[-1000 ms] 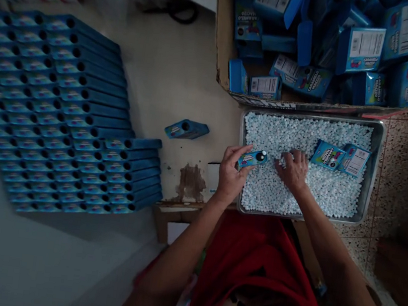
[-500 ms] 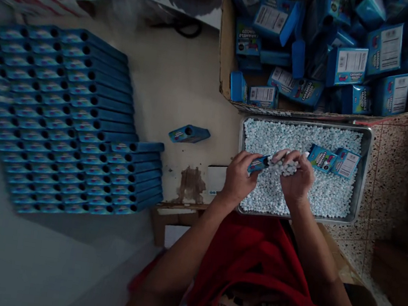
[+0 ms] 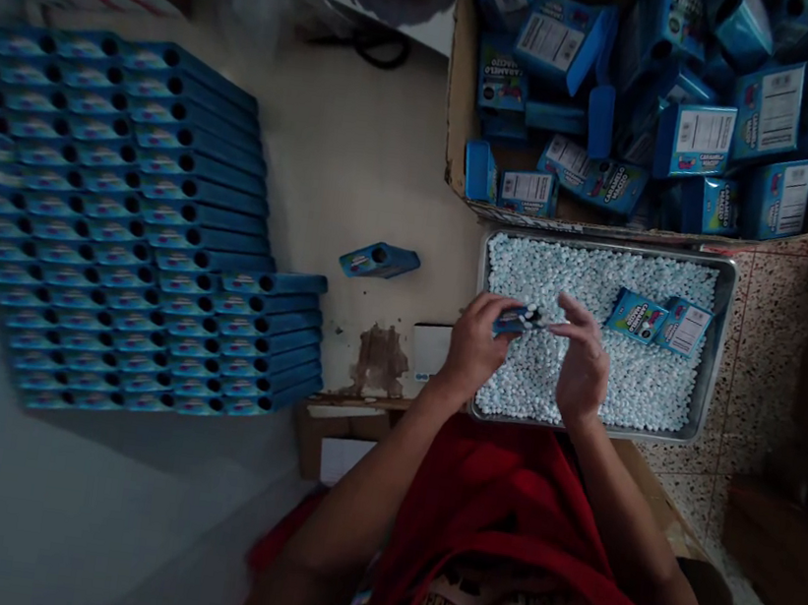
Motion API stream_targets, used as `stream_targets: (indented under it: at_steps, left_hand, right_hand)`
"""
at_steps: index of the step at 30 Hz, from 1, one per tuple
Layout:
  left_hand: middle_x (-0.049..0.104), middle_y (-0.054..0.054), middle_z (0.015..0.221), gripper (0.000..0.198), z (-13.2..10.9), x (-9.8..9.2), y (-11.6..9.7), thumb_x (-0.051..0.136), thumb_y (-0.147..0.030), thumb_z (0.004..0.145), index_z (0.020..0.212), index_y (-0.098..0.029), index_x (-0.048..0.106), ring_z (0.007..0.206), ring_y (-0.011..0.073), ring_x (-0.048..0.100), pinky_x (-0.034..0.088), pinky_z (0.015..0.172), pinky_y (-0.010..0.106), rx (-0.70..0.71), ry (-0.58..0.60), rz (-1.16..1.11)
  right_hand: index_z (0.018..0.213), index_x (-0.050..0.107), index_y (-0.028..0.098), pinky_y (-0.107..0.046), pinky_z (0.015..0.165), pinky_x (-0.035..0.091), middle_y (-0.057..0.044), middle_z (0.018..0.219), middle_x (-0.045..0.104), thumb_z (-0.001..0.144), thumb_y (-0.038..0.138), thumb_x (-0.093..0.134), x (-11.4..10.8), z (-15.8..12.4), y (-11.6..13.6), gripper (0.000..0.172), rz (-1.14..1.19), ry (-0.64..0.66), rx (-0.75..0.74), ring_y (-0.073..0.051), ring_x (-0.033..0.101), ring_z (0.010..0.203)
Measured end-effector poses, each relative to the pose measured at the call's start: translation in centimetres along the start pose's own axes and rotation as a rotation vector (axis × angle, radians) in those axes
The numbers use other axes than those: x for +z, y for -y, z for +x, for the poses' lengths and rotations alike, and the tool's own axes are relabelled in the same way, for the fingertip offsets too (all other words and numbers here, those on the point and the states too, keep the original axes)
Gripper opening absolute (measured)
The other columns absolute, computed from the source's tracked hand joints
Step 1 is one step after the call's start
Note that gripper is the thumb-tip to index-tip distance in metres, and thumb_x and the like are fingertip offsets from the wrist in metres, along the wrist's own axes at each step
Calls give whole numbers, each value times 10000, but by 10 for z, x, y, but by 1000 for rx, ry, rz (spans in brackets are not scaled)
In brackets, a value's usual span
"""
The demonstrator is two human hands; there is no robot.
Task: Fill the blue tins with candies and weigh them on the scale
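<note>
My left hand (image 3: 477, 344) grips a small blue candy box (image 3: 515, 319) with a round hole, held over a metal tray (image 3: 715, 363) filled with small white-blue candies (image 3: 632, 382). My right hand (image 3: 579, 360) is beside the box's open end, fingers partly stretched, fingertips at the hole where a few candies show. Two more blue boxes (image 3: 659, 319) lie on the candies to the right of my hands.
Rows of filled blue boxes (image 3: 123, 226) are laid out on the table at the left, with one loose box (image 3: 380, 261) apart from them. A cardboard carton (image 3: 456, 131) behind the tray holds several empty blue boxes. Speckled floor lies at right.
My right hand scooped candies from the tray, brought them to the box in my left hand, and now its fingers have spread out at the box's opening.
</note>
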State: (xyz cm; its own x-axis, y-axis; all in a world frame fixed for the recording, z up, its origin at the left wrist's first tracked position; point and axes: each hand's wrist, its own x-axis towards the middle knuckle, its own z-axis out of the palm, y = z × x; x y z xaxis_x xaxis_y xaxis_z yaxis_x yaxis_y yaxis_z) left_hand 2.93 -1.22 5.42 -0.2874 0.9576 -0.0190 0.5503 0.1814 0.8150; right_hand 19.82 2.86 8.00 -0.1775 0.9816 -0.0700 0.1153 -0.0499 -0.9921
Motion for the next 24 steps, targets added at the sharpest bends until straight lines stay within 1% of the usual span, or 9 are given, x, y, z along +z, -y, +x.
stream_targets:
  at_steps: [3,5,7,9,13,16,18,21,24]
  left_hand:
    - [725,70,1183,335,-2,-4,9,747,-92,872,1178,-227,744,1129,245,705,588,1008,361,-56,22,4]
    - [727,64,1192,345,-3,-7,11,750,-85,867,1179,-233,755,1145,245,702,580,1031,366,-74,42,-9]
    - [730,59,1186,342,-4,-8,13,758,-87,860,1168,-237,769,1149,244,700,572,1047,371,-88,42,-33]
    - [732,55,1165,335,-4,-9,15,764,-87,848,1149,-233,778,1131,239,701,575,1037,366,-106,31,-72]
    - [726,50,1152,341,-6,-16,22,782,-92,812,1130,-217,782,1088,220,708,590,986,332,-181,21,-164]
    - [722,48,1143,348,-8,-21,25,786,-92,798,1121,-222,787,1097,223,706,588,990,336,-209,42,-162]
    - [720,50,1138,348,-8,-23,22,793,-89,796,1118,-219,790,1108,229,705,584,1006,346,-202,37,-136]
    - [717,60,1147,344,-7,-22,15,814,-112,815,1141,-218,787,1112,233,708,585,1015,352,-160,49,-107]
    - [718,65,1137,359,-6,-19,6,832,-128,825,1167,-223,781,1103,239,712,584,1009,363,-110,102,-77]
  right_hand:
    - [1180,781,261,-587,1182,447,-125,1416,656,1024,512,537,-37,-26,-46,383,-507,-21,11,-327,601,1361]
    - [1373,714,233,-626,1178,426,-184,1536,564,971,519,640,-52,-38,-80,499,-861,57,-1,-385,516,1441]
    - [1501,632,224,-639,1181,408,-214,1635,461,950,485,671,-52,-37,-106,611,-1086,137,-27,-427,442,1497]
    - [1504,631,215,-601,1156,437,-223,1612,484,936,412,674,-44,-20,-122,602,-1144,187,-24,-426,489,1447]
    - [1168,743,179,-446,944,551,-186,1248,698,827,352,726,-25,36,-119,383,-820,111,154,-347,660,1132]
    - [945,660,224,-324,681,518,-68,933,698,779,406,727,-17,57,-87,255,-224,3,392,-230,646,798]
    - [886,617,242,-279,583,443,-18,826,652,790,445,713,-11,55,-56,244,226,48,499,-174,578,662]
    - [787,598,240,-285,648,466,-15,785,619,845,437,662,3,42,-11,215,656,99,453,-161,574,674]
    - [732,556,251,-331,736,505,-25,764,590,880,460,618,18,34,15,264,689,52,362,-185,579,709]
